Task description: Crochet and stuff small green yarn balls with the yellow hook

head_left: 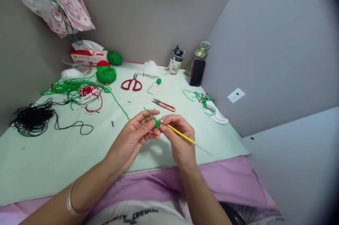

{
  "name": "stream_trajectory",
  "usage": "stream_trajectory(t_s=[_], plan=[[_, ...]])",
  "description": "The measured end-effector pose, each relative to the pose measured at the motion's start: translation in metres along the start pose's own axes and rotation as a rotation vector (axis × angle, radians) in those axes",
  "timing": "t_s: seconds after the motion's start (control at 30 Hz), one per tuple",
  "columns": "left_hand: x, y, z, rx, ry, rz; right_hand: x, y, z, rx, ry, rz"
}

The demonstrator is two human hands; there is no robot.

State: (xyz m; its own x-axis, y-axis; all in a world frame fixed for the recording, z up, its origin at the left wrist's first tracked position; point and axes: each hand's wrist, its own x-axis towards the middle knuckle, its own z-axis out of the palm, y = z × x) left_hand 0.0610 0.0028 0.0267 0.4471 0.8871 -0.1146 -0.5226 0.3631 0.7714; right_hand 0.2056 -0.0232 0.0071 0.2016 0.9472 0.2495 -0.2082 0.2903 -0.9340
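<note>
My left hand (141, 126) pinches a small green crochet piece (157, 123) between thumb and fingers, above the front of the table. A crochet hook (181, 134) with a yellow handle lies in my right hand (181, 140), gripped between thumb and fingers, its tip at the green piece. From the left hand a green yarn strand (120, 105) runs back over the table to the heap of loose yarn. Orange-handled thread snips (164, 105) lie just beyond my hands.
Red-handled scissors (131, 83), white stuffing (152, 68) and a small green ball (159, 81) lie farther back. Green yarn (106, 74) and black yarn (33, 117) occupy the left. A phone (197, 72) leans on a bottle (202, 50) at back right, near yarn scraps (202, 98).
</note>
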Motion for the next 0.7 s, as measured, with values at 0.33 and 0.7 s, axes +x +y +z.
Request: stream_trajectory(t_s=[0.33,0.7], plan=[[-0.003,-0.004,-0.002,0.124,0.015,0.044,-0.002,0.001,-0.011,0.029,-0.029,0.005],[-0.002,-0.004,-0.004,0.121,-0.029,-0.008,-0.006,-0.001,-0.007,-0.153,-0.036,-0.237]])
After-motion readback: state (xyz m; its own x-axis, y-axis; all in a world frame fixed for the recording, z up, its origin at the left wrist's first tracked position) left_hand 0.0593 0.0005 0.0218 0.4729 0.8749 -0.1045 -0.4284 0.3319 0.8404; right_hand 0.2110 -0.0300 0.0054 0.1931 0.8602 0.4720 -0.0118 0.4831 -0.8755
